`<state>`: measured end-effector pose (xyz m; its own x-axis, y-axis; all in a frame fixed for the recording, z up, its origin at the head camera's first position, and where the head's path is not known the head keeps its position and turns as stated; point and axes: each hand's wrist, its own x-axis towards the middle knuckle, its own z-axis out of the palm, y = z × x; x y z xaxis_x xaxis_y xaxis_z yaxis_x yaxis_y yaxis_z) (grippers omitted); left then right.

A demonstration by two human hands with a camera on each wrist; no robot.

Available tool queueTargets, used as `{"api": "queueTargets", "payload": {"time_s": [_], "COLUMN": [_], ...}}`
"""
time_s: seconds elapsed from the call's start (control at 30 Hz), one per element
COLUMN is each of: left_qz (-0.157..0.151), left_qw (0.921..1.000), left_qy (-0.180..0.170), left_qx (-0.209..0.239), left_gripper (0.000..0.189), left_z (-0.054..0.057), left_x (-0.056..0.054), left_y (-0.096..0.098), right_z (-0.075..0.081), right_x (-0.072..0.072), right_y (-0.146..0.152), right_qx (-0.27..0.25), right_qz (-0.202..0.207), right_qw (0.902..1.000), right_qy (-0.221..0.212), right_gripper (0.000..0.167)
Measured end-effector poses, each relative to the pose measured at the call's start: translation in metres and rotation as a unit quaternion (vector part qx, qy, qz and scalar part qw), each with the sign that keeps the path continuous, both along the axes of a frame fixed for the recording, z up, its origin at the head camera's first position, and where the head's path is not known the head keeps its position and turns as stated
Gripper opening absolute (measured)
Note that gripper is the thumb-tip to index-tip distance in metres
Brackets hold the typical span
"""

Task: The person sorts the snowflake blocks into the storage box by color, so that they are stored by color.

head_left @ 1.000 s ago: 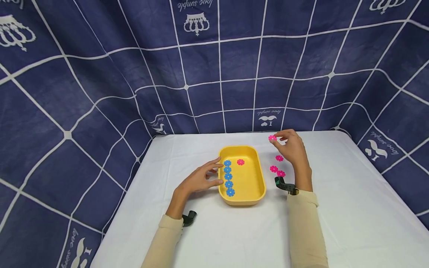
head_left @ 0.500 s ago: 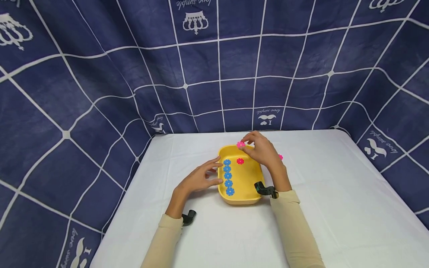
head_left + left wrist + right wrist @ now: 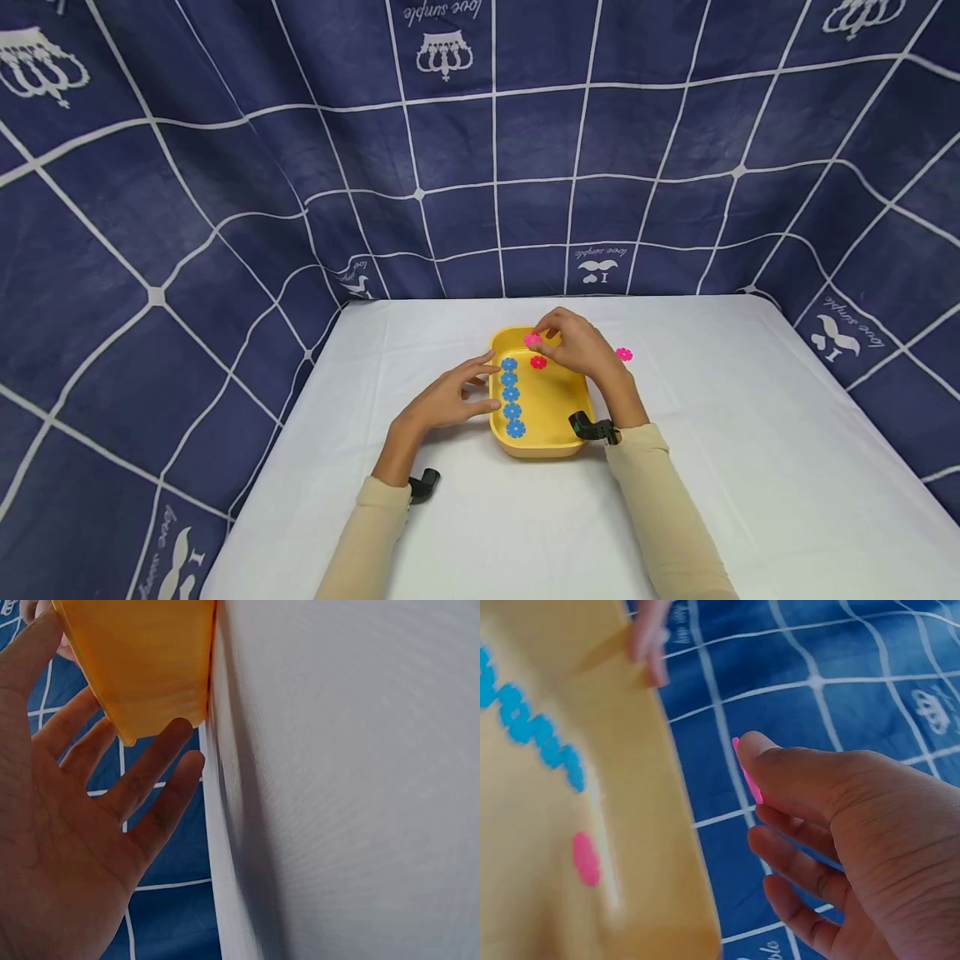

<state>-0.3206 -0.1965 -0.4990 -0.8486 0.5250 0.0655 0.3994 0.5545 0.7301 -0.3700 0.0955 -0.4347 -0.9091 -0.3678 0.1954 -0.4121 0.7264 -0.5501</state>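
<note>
**Pink flower disc held over the yellow tray**

While the left hand [image 3: 448, 402] is resting against the left wall of the yellow tray [image 3: 576, 398] with its fingers straight and slightly spread, the right hand [image 3: 581, 346] is hovering over the tray's far end, pinching a pink flower disc [image 3: 532, 339] between thumb and fingertips. In the right wrist view the disc [image 3: 747, 776] is showing edge-on behind the thumb, with the other fingers loosely curled beneath it. The tray is sitting on the white table [image 3: 750, 467], and inside it five blue flower discs [image 3: 511, 397] are lying in a row along the left side. A red-pink disc [image 3: 537, 362] is lying on the tray floor just below the held one, near the top of the blue row. Another pink disc [image 3: 624, 354] is lying on the table to the right of the tray, just beyond the right hand. A dark blue checked cloth [image 3: 225, 167] is hanging behind the table.
</note>
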Motion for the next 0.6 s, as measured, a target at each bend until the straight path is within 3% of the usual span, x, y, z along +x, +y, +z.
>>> {"api": "queueTargets", "payload": {"time_s": [0.17,0.27,0.4,0.6], "left_qz": [0.000,-0.003,-0.007,-0.015], "left_qw": [1.0000,1.0000,0.9999,0.9998], "left_qy": [0.003,0.002,-0.002,0.003], "left_qx": [0.005,0.007,0.009,0.011], "left_gripper": [0.066,0.067,0.069,0.071], "left_z": [0.000,0.001,0.002,0.002], "left_x": [0.001,0.002,0.002,0.003], "left_y": [-0.002,-0.002,-0.003,-0.005], "right_z": [0.002,0.006,0.013,0.026], "right_x": [-0.007,-0.011,-0.014,-0.019], "right_y": [-0.005,-0.009,-0.015,-0.023], "right_qx": [0.058,0.105,0.181,0.278], "right_qz": [0.055,0.103,0.172,0.224], "right_qw": [0.9968,0.9890,0.9684,0.9341], "right_qy": [-0.007,-0.007,0.002,0.010], "right_gripper": [0.028,0.023,0.022,0.022]}}
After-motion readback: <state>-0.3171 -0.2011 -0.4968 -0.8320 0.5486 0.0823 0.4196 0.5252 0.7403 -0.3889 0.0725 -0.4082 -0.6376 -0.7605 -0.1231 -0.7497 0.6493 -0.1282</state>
